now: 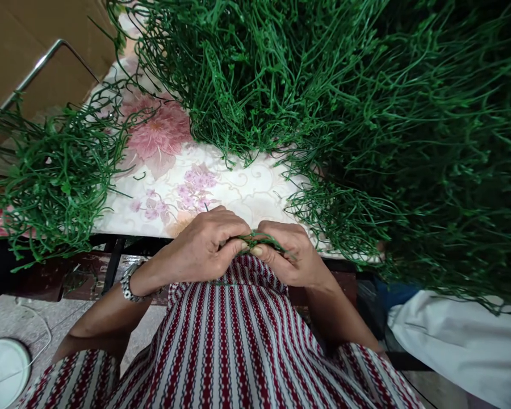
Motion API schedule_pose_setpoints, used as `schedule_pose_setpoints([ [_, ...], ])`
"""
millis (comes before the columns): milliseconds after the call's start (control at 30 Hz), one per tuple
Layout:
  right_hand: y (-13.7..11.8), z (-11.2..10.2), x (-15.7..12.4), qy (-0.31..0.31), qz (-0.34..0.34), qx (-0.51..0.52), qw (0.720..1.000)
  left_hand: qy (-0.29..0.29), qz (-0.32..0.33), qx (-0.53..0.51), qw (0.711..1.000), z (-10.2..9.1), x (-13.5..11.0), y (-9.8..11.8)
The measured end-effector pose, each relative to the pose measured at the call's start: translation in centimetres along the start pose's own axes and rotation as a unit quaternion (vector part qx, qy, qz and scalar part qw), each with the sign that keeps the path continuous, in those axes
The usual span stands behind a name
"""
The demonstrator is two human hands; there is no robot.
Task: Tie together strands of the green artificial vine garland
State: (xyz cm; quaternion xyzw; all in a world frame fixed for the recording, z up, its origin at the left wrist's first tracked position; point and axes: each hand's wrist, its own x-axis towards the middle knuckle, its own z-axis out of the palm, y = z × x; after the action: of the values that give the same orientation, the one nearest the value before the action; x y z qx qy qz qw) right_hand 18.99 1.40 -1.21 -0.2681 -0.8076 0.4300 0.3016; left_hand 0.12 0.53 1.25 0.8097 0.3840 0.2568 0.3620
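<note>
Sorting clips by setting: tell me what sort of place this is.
Likely a home piecework table: heaps of green stems crowd a flowered tablecloth, cardboard stands behind, and the left hand and right hand pinch one stem.

Two hands (left hand, right hand), one green sprig, one bracelet. Two heaps of green stems: large heap, small heap. One worktop, one white dish.

Soft, even daylight falls from above; the picture is sharp at the centre, bowed and darker toward the edges.
</note>
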Motion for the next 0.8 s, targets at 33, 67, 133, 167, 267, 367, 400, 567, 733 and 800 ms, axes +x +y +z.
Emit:
schedule_pose_setpoints([
  [33,0.0,-0.3,0.1,-0.025,-0.012,-0.011,1.0,-0.016,0.014,0.007,1.0,0.0,0.1,0.0],
  [67,0.0,-0.5,0.1,-0.055,-0.026,-0.025,0.998,-0.036,0.03,0.015,0.999,-0.1,0.1,0.0],
  [133,0.1,-1.0,0.1,-0.121,-0.058,-0.058,0.989,-0.089,0.065,0.037,0.993,-0.1,0.0,0.2],
  [167,0.0,-1.2,0.1,-0.156,-0.071,-0.075,0.982,-0.119,0.081,0.055,0.988,-0.2,0.0,0.3],
  [267,-0.3,-1.8,-0.1,-0.242,-0.089,-0.122,0.958,-0.183,0.12,0.11,0.969,-0.3,-0.2,0.9],
  [367,-1.0,-2.2,-0.2,-0.284,-0.09,-0.143,0.944,-0.213,0.146,0.13,0.957,-0.4,-0.2,1.6],
  [400,-1.2,-2.3,-0.2,-0.292,-0.091,-0.145,0.941,-0.223,0.151,0.132,0.954,-0.4,-0.1,1.8],
  [567,-2.1,-2.7,-0.2,-0.316,-0.106,-0.175,0.926,-0.265,0.169,0.131,0.94,-0.5,-0.1,2.2],
  [733,-2.3,-3.0,-0.6,-0.303,-0.134,-0.149,0.932,-0.253,0.175,0.08,0.948,-0.5,-0.3,2.1],
  [800,-2.3,-2.9,-0.9,-0.301,-0.133,-0.138,0.934,-0.245,0.175,0.057,0.952,-0.3,-0.5,2.0],
])
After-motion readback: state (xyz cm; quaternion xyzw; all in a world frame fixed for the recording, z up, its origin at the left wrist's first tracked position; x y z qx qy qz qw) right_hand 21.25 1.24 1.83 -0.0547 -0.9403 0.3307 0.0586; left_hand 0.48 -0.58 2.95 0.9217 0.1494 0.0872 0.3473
